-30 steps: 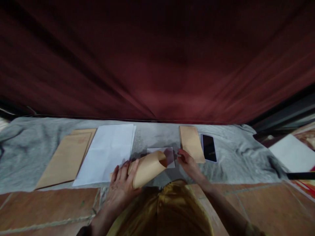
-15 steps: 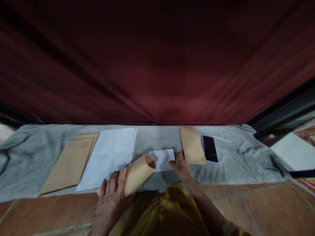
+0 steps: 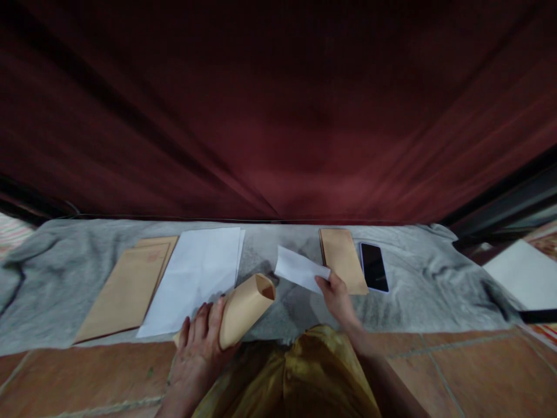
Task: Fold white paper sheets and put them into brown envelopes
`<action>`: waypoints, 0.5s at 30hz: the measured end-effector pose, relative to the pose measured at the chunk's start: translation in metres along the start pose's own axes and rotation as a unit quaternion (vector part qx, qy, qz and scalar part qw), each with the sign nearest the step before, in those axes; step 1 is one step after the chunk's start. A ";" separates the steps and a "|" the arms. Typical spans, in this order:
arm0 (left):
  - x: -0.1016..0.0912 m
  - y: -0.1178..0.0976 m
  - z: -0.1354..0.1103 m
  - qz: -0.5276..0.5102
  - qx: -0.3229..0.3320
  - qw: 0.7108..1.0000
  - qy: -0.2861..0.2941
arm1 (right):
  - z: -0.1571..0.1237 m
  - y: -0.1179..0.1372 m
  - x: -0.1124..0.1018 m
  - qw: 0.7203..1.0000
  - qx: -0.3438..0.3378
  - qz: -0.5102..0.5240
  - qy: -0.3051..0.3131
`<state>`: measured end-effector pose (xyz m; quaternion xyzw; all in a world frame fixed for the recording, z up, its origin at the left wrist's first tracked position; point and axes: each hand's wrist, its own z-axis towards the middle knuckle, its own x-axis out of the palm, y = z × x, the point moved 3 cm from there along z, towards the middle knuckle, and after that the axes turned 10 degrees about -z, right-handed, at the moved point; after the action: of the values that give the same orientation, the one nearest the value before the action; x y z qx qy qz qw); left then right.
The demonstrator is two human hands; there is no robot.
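My left hand (image 3: 202, 342) is closed round a brown paper envelope (image 3: 246, 310), which bulges so that its mouth gapes toward the right. Between the thumb and fingers of my right hand (image 3: 337, 296) is a folded white paper (image 3: 300, 270), lifted off the cloth and tilted. Left of the bulging envelope lie large white sheets (image 3: 194, 273), and beyond them large brown envelopes (image 3: 126, 290). A small stack of narrow brown envelopes (image 3: 343, 261) lies just beyond my right hand.
A grey cloth (image 3: 418, 278) lies over the tiled floor (image 3: 491, 366). On it, right of the small envelopes, rests a phone (image 3: 373, 267) with a dark screen. A dark red curtain (image 3: 278, 145) hangs behind. A white flat object (image 3: 524, 273) is at the far right.
My right hand has taken hold of the folded white paper and raised it from the cloth, shifting it slightly right. My left hand stays on the bulging envelope.
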<state>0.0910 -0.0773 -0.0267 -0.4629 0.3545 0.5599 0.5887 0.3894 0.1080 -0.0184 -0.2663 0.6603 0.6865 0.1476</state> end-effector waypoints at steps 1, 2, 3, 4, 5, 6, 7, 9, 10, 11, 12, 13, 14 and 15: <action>0.001 0.000 0.000 -0.003 0.001 1.000 -0.001 | 0.002 0.001 -0.009 0.999 0.008 0.042 -0.005; 0.003 0.000 0.001 -0.007 0.001 1.000 -0.002 | 0.003 0.002 -0.016 0.996 0.023 0.083 0.000; 0.004 0.000 0.001 -0.011 0.003 1.000 -0.004 | 0.003 0.003 -0.022 0.992 0.039 0.119 0.014; 0.006 -0.001 0.002 -0.015 0.005 1.000 -0.006 | 0.002 0.005 -0.025 0.987 0.052 0.145 0.034; 0.007 -0.001 0.002 -0.019 0.008 1.000 -0.010 | 0.001 0.007 -0.026 0.984 0.061 0.161 0.056; 0.007 -0.001 0.002 -0.023 0.009 1.000 -0.015 | 0.000 0.010 -0.026 0.981 0.060 0.165 0.076; 0.008 -0.001 0.003 -0.026 0.009 0.999 -0.020 | -0.001 0.013 -0.026 0.981 0.052 0.162 0.092; 0.009 -0.002 0.003 -0.027 0.011 0.999 -0.026 | -0.002 0.018 -0.024 0.983 0.022 0.145 0.110; 0.009 -0.003 0.002 -0.027 0.015 0.999 -0.024 | -0.001 0.019 -0.024 0.984 0.010 0.136 0.115; 0.009 -0.004 0.001 -0.026 0.018 0.999 -0.022 | -0.001 0.019 -0.025 0.985 0.003 0.125 0.122; 0.009 -0.004 0.001 -0.026 0.021 0.999 -0.020 | 0.000 0.018 -0.026 0.985 0.003 0.112 0.131; 0.009 -0.005 0.000 -0.027 0.023 0.999 -0.019 | 0.001 0.016 -0.028 0.985 0.010 0.099 0.144; 0.009 -0.005 -0.001 -0.027 0.024 0.999 -0.017 | 0.003 0.014 -0.029 0.983 0.017 0.088 0.161; 0.008 -0.005 -0.002 -0.027 0.023 0.999 -0.018 | 0.004 0.012 -0.031 0.980 0.022 0.080 0.181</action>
<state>0.0974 -0.0757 -0.0342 -0.4489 0.3442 0.5439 0.6198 0.4076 0.1156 0.0090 -0.3290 0.7104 0.6217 -0.0238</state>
